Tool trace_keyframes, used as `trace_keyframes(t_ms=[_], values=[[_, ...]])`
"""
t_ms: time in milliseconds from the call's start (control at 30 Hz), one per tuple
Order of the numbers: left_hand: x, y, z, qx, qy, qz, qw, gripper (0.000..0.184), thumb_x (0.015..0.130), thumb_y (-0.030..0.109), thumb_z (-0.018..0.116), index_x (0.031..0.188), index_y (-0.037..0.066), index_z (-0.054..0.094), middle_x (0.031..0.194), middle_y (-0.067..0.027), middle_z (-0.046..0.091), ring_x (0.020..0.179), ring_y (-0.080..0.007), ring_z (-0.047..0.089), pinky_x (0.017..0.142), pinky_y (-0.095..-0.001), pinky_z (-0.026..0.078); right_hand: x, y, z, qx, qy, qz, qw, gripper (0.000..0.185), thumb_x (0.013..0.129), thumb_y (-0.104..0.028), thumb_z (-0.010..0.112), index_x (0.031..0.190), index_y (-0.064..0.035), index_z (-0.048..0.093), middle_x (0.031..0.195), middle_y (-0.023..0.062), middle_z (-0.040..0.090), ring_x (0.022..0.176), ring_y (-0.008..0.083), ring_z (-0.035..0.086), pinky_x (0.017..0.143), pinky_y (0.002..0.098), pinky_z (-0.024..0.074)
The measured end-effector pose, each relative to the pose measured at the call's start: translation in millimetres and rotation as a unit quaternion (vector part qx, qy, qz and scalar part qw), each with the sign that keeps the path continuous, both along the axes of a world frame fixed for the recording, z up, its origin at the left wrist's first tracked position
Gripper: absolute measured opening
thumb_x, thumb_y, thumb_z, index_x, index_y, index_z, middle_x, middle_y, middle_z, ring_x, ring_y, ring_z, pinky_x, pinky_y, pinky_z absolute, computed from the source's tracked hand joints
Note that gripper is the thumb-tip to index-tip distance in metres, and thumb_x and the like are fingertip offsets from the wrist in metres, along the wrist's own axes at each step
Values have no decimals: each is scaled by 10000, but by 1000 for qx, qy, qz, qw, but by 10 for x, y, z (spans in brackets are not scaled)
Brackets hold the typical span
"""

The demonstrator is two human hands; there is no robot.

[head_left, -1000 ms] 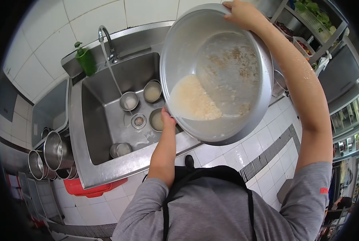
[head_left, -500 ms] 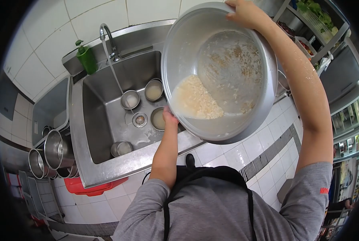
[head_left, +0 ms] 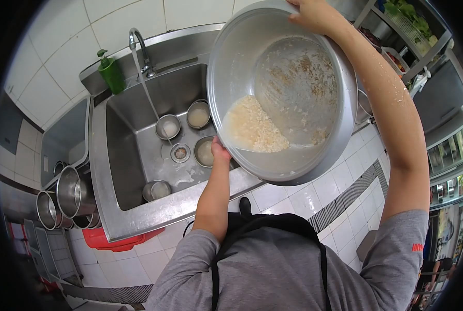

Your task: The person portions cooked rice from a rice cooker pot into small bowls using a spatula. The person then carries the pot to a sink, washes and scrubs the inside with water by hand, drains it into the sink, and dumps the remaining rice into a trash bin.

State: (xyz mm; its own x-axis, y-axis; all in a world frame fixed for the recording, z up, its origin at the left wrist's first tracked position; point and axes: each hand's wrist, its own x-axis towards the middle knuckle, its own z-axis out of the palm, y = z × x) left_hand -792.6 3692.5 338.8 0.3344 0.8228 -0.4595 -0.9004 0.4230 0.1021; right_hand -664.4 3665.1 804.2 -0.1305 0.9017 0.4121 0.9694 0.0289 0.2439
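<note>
A large metal basin [head_left: 314, 67] is tilted toward the sink [head_left: 122, 160], with wet rice [head_left: 254, 127] and cloudy liquid pooled at its lower left side. Brown residue marks its bottom. My left hand [head_left: 220, 150] grips the lower left rim, fingers partly hidden beneath it. At the top right rim, my right hand [head_left: 314, 15] is closed on the basin. Water runs from the faucet [head_left: 140, 49] into a small metal bowl [head_left: 168, 126] near the drain [head_left: 180, 153]. Other small bowls with pale contents stand in the sink, one [head_left: 198, 114] beside the basin.
A green pump bottle [head_left: 112, 75] stands at the sink's back left corner. Metal pots [head_left: 75, 193] hang or stand left of the sink, above a red container [head_left: 120, 239]. Shelves with leafy vegetables [head_left: 407, 20] are at the upper right. Part of another person [head_left: 433, 267] shows at the lower right.
The basin has shifted slightly right and up with both hands on it. The liquid around the rice has shrunk, and more grains show.
</note>
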Motion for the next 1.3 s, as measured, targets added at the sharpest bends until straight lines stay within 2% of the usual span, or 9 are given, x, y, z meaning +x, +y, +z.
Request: trace_keyframes(t_ms=[267, 467, 533, 833, 1300], values=[[8, -4, -34, 0, -16, 4, 1000, 418, 875, 267, 256, 1112, -9, 463, 1129, -170, 503, 1047, -332, 472, 913, -447, 368, -33, 7, 12, -5, -20, -17, 1000, 294, 682, -159, 505, 928, -17, 583, 872, 217, 590, 844, 346, 566, 761, 398, 436], [18, 2, -49, -1, 22, 17, 1000, 406, 869, 263, 273, 1097, -10, 468, 1113, -165, 512, 1033, -328, 481, 907, -449, 373, 15, 48, -18, 0, -25, 0, 1000, 291, 690, -157, 503, 933, -15, 580, 876, 217, 589, 842, 348, 564, 762, 400, 437], [1, -26, 27, -46, 25, 8, 999, 404, 866, 266, 282, 1091, -11, 471, 1108, -160, 515, 1027, -323, 485, 903, -449, 377, 18, 48, -18, 5, -30, 9, 1000, 291, 691, -156, 504, 934, -14, 578, 875, 216, 589, 841, 348, 565, 761, 399, 438], [-5, -9, -38, -13, -14, 2, 1000, 433, 882, 299, 267, 1114, -11, 462, 1126, -158, 506, 1052, -325, 467, 930, -441, 348, -2, 64, -13, 1, -29, -4, 1000, 288, 684, -162, 526, 920, -9, 585, 869, 214, 592, 837, 347, 567, 751, 403, 445], [5, -20, -5, 1, 4, -3, 1000, 472, 885, 318, 219, 1140, -8, 446, 1162, -163, 485, 1083, -331, 444, 950, -442, 324, -5, 163, -36, 1, -71, 19, 997, 300, 684, -157, 507, 915, 19, 581, 884, 220, 589, 846, 343, 568, 756, 394, 447]])
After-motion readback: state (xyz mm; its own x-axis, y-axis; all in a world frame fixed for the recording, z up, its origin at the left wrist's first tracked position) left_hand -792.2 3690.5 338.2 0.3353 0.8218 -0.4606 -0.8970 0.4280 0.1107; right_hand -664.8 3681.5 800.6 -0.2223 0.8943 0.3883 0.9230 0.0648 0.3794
